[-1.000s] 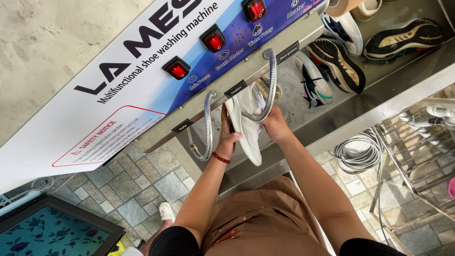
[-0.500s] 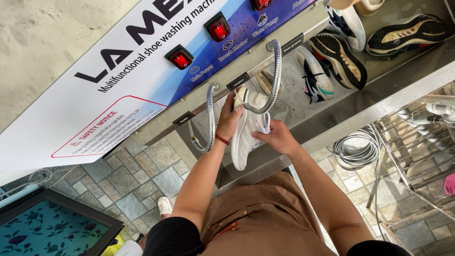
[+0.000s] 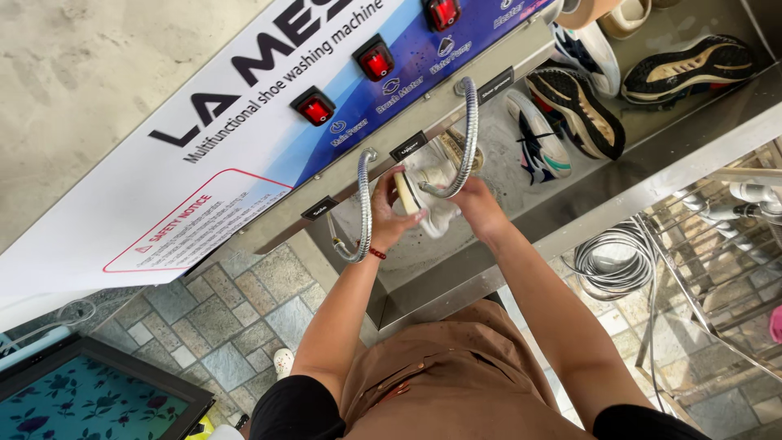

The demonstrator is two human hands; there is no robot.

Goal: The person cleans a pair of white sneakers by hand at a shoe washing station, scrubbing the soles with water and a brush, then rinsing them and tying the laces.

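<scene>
A white sneaker (image 3: pixel 423 191) is held over the steel wash basin (image 3: pixel 456 253), between two bent metal hoses (image 3: pixel 364 204). My left hand (image 3: pixel 389 216) grips its heel end, a red band on the wrist. My right hand (image 3: pixel 476 205) clasps the other side of the same shoe. The shoe is turned partly on its side, with its tan sole edge showing. The second flexible hose (image 3: pixel 468 138) curves right over the shoe.
A shoe washing machine panel (image 3: pixel 342 90) with red switches (image 3: pixel 315 107) stands behind the basin. Several other sneakers (image 3: pixel 570 114) lie in the basin to the right. A coiled hose (image 3: pixel 611 261) and metal rack (image 3: pixel 725 244) sit at the right. Stone tiles (image 3: pixel 220 326) cover the floor.
The shoe has been turned and drawn in under the hoses. My right hand has moved from the shoe's lower end to clasp its side; the left hand shifted slightly up.
</scene>
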